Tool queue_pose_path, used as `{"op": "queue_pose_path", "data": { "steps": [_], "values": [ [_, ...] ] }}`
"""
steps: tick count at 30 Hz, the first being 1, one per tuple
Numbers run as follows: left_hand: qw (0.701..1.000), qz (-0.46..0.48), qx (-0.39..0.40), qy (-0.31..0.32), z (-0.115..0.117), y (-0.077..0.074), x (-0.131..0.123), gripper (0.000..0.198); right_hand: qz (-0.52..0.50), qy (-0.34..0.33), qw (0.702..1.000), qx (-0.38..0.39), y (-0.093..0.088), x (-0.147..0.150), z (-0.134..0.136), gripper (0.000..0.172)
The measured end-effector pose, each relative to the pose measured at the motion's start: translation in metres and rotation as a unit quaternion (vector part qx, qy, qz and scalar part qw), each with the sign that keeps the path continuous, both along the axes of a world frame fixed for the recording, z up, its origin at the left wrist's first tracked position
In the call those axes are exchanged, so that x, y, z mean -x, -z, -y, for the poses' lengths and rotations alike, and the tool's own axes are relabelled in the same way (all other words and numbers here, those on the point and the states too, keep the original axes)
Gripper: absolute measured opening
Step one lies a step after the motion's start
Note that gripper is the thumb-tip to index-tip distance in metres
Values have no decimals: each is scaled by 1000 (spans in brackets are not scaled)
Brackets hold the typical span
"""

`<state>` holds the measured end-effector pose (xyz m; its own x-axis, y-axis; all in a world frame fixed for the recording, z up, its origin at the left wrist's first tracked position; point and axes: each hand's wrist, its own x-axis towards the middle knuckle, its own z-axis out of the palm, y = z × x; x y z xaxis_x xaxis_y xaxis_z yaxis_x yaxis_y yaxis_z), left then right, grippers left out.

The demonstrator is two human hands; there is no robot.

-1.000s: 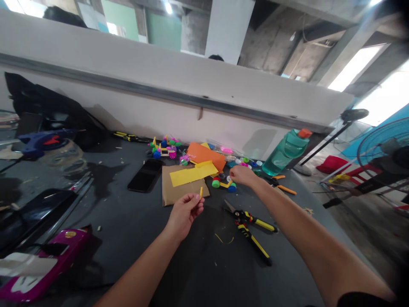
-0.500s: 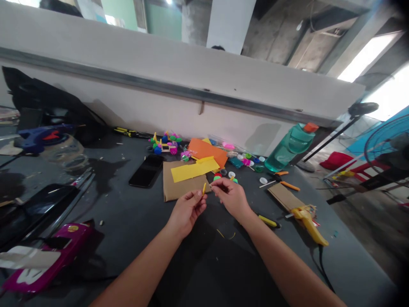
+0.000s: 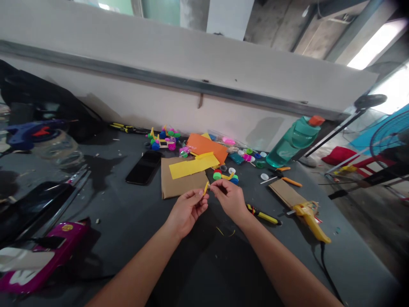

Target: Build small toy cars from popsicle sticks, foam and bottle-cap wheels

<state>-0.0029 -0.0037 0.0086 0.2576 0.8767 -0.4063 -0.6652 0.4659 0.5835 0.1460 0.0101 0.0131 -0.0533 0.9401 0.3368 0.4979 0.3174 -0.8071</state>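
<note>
My left hand [image 3: 189, 211] pinches a small yellow strip [image 3: 206, 188] that stands up between thumb and fingers. Close beside it, my right hand [image 3: 229, 199] has its thumb and fingertips pressed together at the strip's upper end; a tiny pale bit shows there, too small to name. Just beyond the hands lie a brown cardboard piece [image 3: 169, 187] and a flat yellow paper strip [image 3: 191, 166]. A small toy car [image 3: 226, 175] with bottle-cap wheels stands behind my right hand. Under my right wrist is a yellow-and-black cutter [image 3: 266, 218].
A yellow glue gun [image 3: 309, 219] rests at right near orange-handled pliers [image 3: 291, 181] and a green bottle [image 3: 294, 143]. A black phone [image 3: 144, 167] lies left of the cardboard. Orange paper [image 3: 207, 148] and another bottle-cap car [image 3: 162, 143] sit at the back.
My right hand's fingertips have come up to the yellow strip in my left hand, which now leans more. The view has shifted slightly, showing more of the bottle-cap car and cutter.
</note>
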Motion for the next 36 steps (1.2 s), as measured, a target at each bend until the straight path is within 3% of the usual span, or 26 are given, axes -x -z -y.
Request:
{"op": "queue_pose_path", "data": {
  "steps": [18, 26, 36],
  "values": [
    [1000, 19, -3, 12, 0, 3, 0, 6, 64, -31, 996, -46, -3, 4, 5, 11],
    [1000, 14, 2, 13, 1, 1, -1, 4, 57, 2, 997, -47, -4, -1, 2, 13],
    [1000, 16, -1, 5, 0, 2, 1, 4, 31, -4, 999, -36, -7, 0, 2, 10]
  ]
}}
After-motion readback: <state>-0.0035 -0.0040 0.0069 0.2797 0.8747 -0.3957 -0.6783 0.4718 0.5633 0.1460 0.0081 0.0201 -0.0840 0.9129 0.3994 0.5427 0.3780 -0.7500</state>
